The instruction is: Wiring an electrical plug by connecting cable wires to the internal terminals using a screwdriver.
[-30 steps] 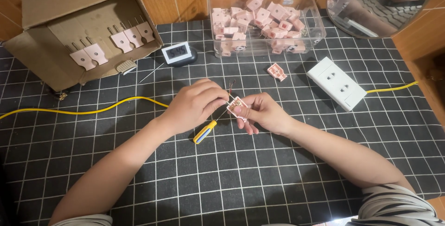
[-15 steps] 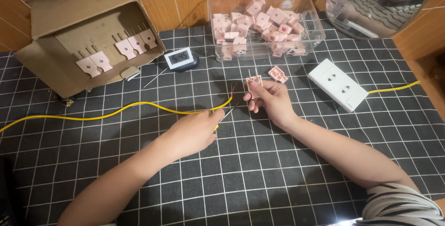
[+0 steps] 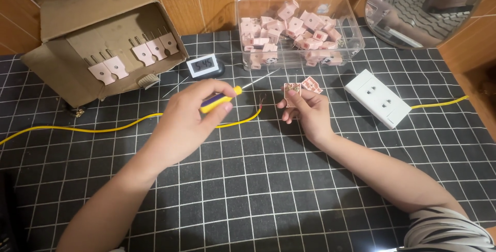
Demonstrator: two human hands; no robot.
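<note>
Left hand (image 3: 183, 123) closed around yellow-handled screwdriver (image 3: 225, 97), blade angled up toward clear plastic bin (image 3: 356, 40) of pink parts. Right hand (image 3: 305, 110) pinching small pink plug part (image 3: 292, 91) upright in fingertips, just beside loose pink piece (image 3: 311, 83). Open grid mat (image 3: 258, 179) in foreground. Bare end of yellow wire (image 3: 129, 124) between hands, far end cut off at left edge. White socket block (image 3: 377, 97) right; cardboard box (image 3: 103, 40) and small digital display (image 3: 202, 66) behind.

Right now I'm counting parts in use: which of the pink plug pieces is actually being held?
The pink plug piece pinched upright in the right hand; the rest lie in the clear bin, the cardboard box, or on the mat.
</note>
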